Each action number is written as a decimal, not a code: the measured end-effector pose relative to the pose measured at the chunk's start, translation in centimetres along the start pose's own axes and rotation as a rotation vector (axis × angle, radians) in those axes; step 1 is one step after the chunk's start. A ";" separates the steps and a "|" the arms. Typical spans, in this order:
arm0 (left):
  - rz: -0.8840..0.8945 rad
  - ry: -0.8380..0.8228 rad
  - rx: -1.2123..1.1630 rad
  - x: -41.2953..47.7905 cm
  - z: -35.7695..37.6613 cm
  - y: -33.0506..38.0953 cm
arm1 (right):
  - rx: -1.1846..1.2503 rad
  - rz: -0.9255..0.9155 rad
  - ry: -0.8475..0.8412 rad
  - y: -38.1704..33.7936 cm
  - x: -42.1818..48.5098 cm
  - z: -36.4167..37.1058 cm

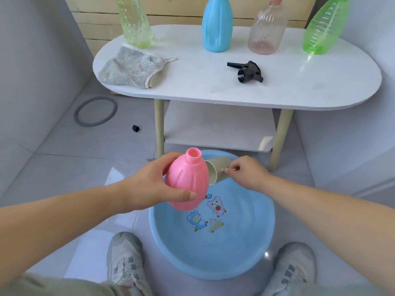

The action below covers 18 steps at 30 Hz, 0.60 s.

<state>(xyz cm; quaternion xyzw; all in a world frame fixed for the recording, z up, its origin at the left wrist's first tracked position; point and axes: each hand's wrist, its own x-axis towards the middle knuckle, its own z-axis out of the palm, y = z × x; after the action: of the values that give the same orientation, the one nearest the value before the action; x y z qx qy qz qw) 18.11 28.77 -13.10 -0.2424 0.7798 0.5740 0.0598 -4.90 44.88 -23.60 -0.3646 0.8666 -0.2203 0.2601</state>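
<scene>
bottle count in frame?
5. Four stand on the table: yellow-green bottle, blue bottle, clear bottle, green bottle. The left hand holds the pink bottle over the basin.

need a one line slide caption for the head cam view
Left hand grips an uncapped pink bottle over a blue basin while the right hand holds a tilted beige cup beside it.

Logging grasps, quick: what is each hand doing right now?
Left hand: closed, fingers round the pink bottle, above the blue basin.
Right hand: closed, pinching the tilted beige cup.
</scene>
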 end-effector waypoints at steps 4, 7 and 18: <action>-0.027 -0.001 0.002 0.3 -0.4 -1.4 | -0.067 -0.031 -0.068 2.2 1.2 3.0; -0.063 0.004 0.029 0.5 -0.6 -2.0 | -0.166 -0.126 -0.127 3.4 1.9 4.4; -0.078 -0.033 -0.029 0.8 -0.1 -2.6 | -0.264 -0.262 -0.214 6.1 3.6 7.3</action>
<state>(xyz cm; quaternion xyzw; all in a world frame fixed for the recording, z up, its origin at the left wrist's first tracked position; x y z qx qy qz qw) 18.57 27.86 -15.61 -0.2639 0.7603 0.5865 0.0913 -5.72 44.68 -33.69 -0.5262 0.8006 -0.0968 0.2698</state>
